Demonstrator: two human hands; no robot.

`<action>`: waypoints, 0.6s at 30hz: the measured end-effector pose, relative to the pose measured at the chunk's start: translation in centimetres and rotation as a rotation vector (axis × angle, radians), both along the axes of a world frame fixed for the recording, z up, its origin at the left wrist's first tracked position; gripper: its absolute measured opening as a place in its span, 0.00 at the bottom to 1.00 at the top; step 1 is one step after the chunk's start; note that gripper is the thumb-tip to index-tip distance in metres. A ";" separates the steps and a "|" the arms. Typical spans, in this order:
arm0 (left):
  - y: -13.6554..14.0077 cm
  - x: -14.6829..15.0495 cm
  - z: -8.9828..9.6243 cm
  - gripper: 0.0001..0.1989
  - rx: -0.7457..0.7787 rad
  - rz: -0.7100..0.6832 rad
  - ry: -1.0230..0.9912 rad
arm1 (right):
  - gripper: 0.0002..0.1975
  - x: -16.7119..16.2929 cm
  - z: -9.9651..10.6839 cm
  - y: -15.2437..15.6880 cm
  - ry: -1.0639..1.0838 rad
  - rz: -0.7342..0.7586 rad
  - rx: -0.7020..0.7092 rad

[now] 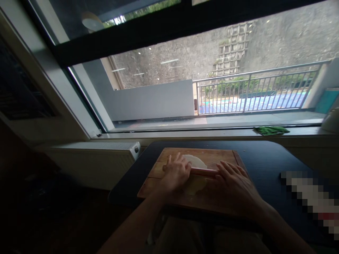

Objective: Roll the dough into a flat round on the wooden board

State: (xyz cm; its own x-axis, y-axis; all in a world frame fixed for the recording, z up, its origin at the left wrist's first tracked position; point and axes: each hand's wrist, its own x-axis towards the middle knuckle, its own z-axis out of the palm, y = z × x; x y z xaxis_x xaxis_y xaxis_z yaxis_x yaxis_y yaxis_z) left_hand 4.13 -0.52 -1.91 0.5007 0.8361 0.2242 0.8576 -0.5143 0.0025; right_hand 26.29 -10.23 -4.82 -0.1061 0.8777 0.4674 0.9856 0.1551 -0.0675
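Note:
A wooden rolling pin (203,171) lies crosswise over a flat, pale sheet of dough (194,161). My left hand (176,170) is curled over the pin's left part, with the thumb along it and the pin's left tip showing past the fingers. At the other end, my right hand (233,176) rests over the pin with its fingers bent across it. Part of the dough shows beyond the pin, and a dimmer part shows on the near side. Under them is a wooden cutting board (156,176).
The board sits on a dark table (267,158) with rounded corners. A white radiator (92,162) stands left of it. Behind, a green cloth (272,131) lies on the windowsill (198,133) below a large window. A pixelated patch covers something at the right.

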 end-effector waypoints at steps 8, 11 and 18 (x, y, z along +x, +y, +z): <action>7.9 4.4 1.8 0.32 -0.265 0.076 0.030 | 0.19 0.7 1.9 3.0 0.028 -0.052 -0.099; 6.1 3.7 1.7 0.30 -0.245 0.052 0.024 | 0.19 0.7 1.7 2.6 0.020 -0.061 -0.091; -3.3 -1.1 0.0 0.28 0.010 -0.048 0.001 | 0.25 0.1 -0.8 -0.7 -0.050 -0.069 0.004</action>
